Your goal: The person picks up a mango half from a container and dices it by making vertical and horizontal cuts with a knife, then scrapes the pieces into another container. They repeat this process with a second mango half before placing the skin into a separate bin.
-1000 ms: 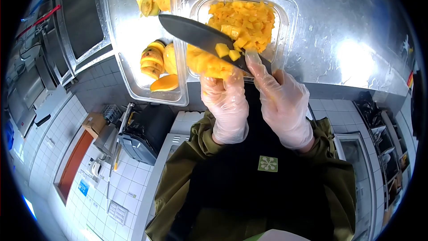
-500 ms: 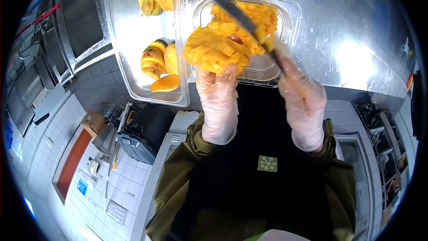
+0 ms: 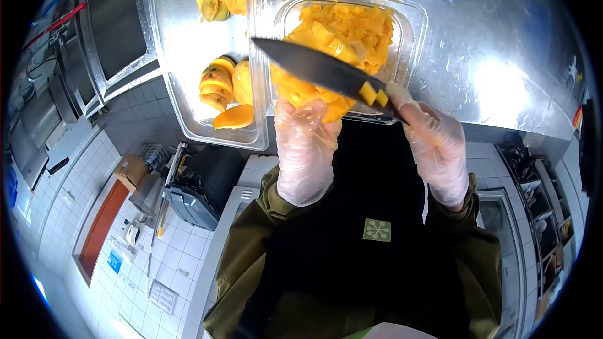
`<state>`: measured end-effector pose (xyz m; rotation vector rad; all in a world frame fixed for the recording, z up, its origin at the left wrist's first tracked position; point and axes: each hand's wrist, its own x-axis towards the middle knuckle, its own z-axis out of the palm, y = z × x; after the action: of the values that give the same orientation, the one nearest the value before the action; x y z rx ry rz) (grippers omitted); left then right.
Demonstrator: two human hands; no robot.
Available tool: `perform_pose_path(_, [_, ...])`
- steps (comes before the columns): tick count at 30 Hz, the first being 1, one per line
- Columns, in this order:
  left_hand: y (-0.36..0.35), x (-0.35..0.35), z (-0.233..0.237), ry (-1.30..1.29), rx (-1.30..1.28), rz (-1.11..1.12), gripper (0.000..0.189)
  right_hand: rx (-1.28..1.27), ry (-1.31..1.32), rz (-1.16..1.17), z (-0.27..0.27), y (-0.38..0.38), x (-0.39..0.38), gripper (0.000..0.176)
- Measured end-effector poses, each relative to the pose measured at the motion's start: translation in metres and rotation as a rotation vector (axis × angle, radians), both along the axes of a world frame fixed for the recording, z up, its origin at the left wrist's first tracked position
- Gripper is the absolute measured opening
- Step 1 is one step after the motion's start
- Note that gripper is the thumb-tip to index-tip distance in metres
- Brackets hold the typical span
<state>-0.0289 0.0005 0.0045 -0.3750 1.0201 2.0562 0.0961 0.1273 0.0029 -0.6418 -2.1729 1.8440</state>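
My left hand (image 3: 306,144), in a clear glove, holds a scored piece of mango (image 3: 295,88) over the near edge of a clear container (image 3: 411,50). My right hand (image 3: 433,138), also gloved, grips a dark knife (image 3: 308,63). The blade lies across above the mango, its tip pointing left, with small mango cubes stuck near the handle end. Behind it, cut mango pieces (image 3: 370,28) are heaped in the container. The blade hides part of the held mango.
A larger clear tub (image 3: 201,127) at the left holds whole and sliced mango pieces (image 3: 233,117). Both containers rest on a steel counter (image 3: 477,31). A black bin (image 3: 201,182) stands below on the left.
The knife has swung from steep to flatter, its tip now lower and over the mango. My right hand has moved slightly down and right. The reddish spot on the mango is now hidden.
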Motion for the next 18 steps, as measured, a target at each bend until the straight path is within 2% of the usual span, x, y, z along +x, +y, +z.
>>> perform_pose_path(3, [0.004, 0.002, -0.001, -0.006, 0.127, 0.043, 0.044, 0.098, -0.012, 0.033, -0.003, -0.002, -0.004, 0.043])
perform_pose_path(6, [-0.001, 0.001, 0.0, -0.082, 0.182, -0.004, 0.046, 0.135, 0.009, 0.038, -0.001, -0.002, -0.007, 0.047])
perform_pose_path(9, [0.003, 0.003, 0.003, -0.07, 0.126, 0.021, 0.047, 0.166, -0.054, 0.057, 0.0, -0.001, -0.006, 0.05])
perform_pose_path(12, [0.009, 0.008, 0.007, 0.047, 0.07, 0.026, 0.046, 0.28, -0.092, 0.044, -0.003, -0.005, -0.006, 0.05])
perform_pose_path(14, [0.011, 0.012, 0.009, 0.145, -0.043, -0.009, 0.062, 0.386, -0.149, 0.039, 0.0, -0.009, -0.009, 0.049])
perform_pose_path(17, [0.013, 0.017, 0.01, 0.211, -0.139, -0.025, 0.074, 0.512, -0.126, -0.026, -0.003, -0.018, -0.015, 0.046])
perform_pose_path(18, [0.012, 0.017, 0.008, 0.22, -0.135, -0.026, 0.073, 0.456, -0.192, 0.014, 0.004, -0.021, -0.016, 0.056])
